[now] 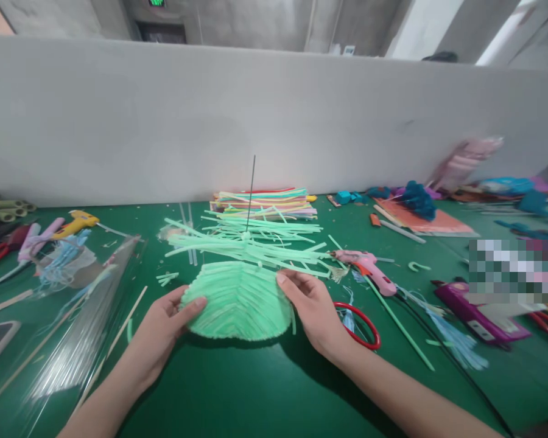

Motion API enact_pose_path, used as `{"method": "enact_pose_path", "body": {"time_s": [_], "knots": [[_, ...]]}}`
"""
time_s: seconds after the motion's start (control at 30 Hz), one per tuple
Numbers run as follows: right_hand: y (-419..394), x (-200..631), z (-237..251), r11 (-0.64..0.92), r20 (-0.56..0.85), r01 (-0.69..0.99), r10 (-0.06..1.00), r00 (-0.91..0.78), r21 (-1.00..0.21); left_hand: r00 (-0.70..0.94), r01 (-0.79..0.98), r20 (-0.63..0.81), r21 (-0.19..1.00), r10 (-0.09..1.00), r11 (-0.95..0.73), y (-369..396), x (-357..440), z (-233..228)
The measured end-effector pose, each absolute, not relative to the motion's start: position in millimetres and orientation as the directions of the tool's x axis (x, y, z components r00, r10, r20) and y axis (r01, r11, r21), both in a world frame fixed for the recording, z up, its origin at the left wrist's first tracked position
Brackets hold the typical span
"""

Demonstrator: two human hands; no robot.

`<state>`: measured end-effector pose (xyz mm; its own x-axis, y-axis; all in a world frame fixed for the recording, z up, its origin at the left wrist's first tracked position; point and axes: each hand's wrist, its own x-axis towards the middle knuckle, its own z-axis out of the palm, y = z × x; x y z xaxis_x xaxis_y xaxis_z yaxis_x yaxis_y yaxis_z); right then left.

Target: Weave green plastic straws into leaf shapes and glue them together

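From my remote view, my left hand [171, 313] pinches the green leaf-shaped piece [237, 304] at its left edge, my right hand [314, 311] its upper right; between these 2 grips, its midrib points away, toward the dark wire [251, 193].

Leaf [240, 304] fuzzy, matt; pink glue gun [369, 266] smooth plastic; clear wrapping [68, 350] glossy plastic.

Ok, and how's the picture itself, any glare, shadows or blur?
Head view: bright glare on the clear plastic packet; dark shadow on the green table below the right hand; pink bundle at back right smeared; pixelated patch at right.
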<state>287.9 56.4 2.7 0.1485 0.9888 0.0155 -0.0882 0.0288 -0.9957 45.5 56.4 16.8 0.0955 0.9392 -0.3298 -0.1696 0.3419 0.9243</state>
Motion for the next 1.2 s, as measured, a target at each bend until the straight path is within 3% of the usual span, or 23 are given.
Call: {"method": "enact_pose_path", "body": {"time_s": [0.13, 0.23, 0.33, 0.4, 0.47, 0.57, 0.63, 0.73, 0.93, 1.0, 1.07, 1.13, 1.2], "knots": [[53.5, 289.8, 5.4, -0.009, -0.026, 0.118, 0.989, -0.142, -0.993, -0.069, -0.319, -0.301, 0.910, 0.951, 0.265, 60.8, 40.5, 15.2], [44.8, 293.9, 22.2, -0.003, -0.125, 0.300, 0.913, -0.389, -0.954, -0.162, -0.444, -0.309, 0.871, 0.937, 0.211, 66.5, 32.7, 17.2], [32.4, 304.5, 50.9, 0.045, -0.182, 0.386, 0.827, -0.531, -0.922, -0.237, -0.510, -0.325, 0.844, 0.916, 0.167, 70.3, 25.6, 24.8], [24.3, 317.0, 68.1, 0.102, -0.184, 0.484, 0.842, -0.507, -0.869, -0.260, -0.511, -0.329, 0.845, 0.908, 0.160, 71.7, 20.5, 30.7], [17.5, 332.4, 75.3, 0.187, -0.178, 0.693, 0.890, -0.419, -0.697, -0.238, -0.518, -0.351, 0.834, 0.906, 0.187, 72.7, 15.0, 35.0], [9.3, 353.2, 62.7, 0.209, -0.132, 0.887, 0.950, -0.284, -0.412, -0.084, -0.510, -0.455, 0.784, 0.886, 0.354, 73.2, 9.6, 36.0], [5.5, 362.2, 46.2, 0.218, -0.154, 0.923, 0.948, -0.277, -0.318, 0.017, -0.471, -0.533, 0.742, 0.846, 0.476, 72.5, 10.4, 33.0], [4.6, 370.9, 28.0, 0.208, -0.209, 0.919, 0.935, -0.288, -0.335, 0.085, -0.427, -0.568, 0.721, 0.818, 0.545, 70.8, 17.6, 25.3], [23.5, 394.9, 14.9, 0.118, -0.207, 0.777, 0.929, -0.306, -0.618, 0.272, -0.335, -0.560, 0.707, 0.782, 0.623, 69.5, 27.3, 13.5], [30.9, 400.4, 10.0, 0.082, -0.123, 0.744, 0.969, -0.215, -0.663, 0.288, -0.332, -0.563, 0.700, 0.775, 0.632, 69.4, 26.7, 12.8], [36.4, 400.2, 7.4, 0.136, 0.084, 0.719, 0.991, -0.108, -0.681, 0.342, -0.336, -0.552, 0.684, 0.760, 0.648, 68.6, 26.1, 13.3], [39.8, 394.0, 8.7, 0.254, 0.305, 0.730, 0.950, -0.066, -0.634, 0.425, -0.360, -0.530, 0.645, 0.734, 0.674, 66.9, 26.8, 14.7], [41.7, 383.7, 13.6, 0.394, 0.432, 0.755, 0.887, -0.162, -0.525, 0.505, -0.402, -0.504, 0.581, 0.701, 0.708, 64.5, 29.2, 16.6]]}}
